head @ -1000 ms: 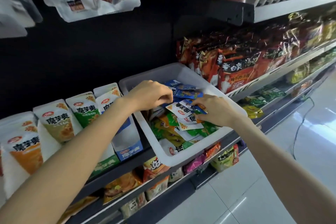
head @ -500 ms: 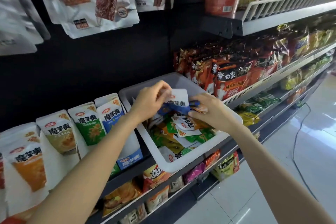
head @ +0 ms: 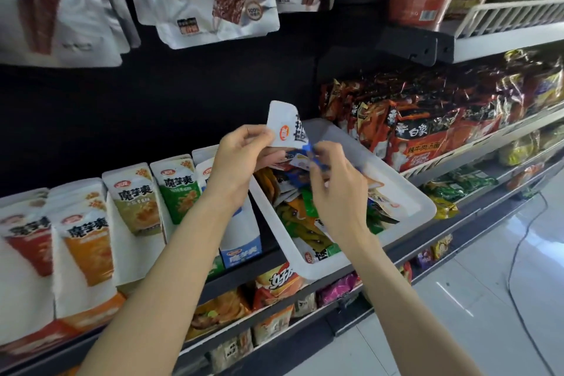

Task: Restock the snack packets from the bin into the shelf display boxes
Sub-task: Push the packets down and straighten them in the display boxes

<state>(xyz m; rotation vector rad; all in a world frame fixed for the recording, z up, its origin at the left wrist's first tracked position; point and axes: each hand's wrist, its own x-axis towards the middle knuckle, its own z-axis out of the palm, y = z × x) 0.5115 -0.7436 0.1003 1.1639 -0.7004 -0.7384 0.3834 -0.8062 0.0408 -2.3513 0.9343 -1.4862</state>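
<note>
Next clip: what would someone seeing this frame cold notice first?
Both hands meet mid-frame above the white bin: the left hand holds up a white snack packet, while the right hand pinches a blue packet beside it. The bin sits tilted on the shelf, full of mixed packets, with a row of display boxes to its left.

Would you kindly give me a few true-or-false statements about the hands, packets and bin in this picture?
1. The left hand holds a white packet above the bin. True.
2. The right hand is empty. False: it pinches a blue packet.
3. The bin is empty. False: mixed packets lie in it.
4. The display boxes stand left of the bin. True.
</note>
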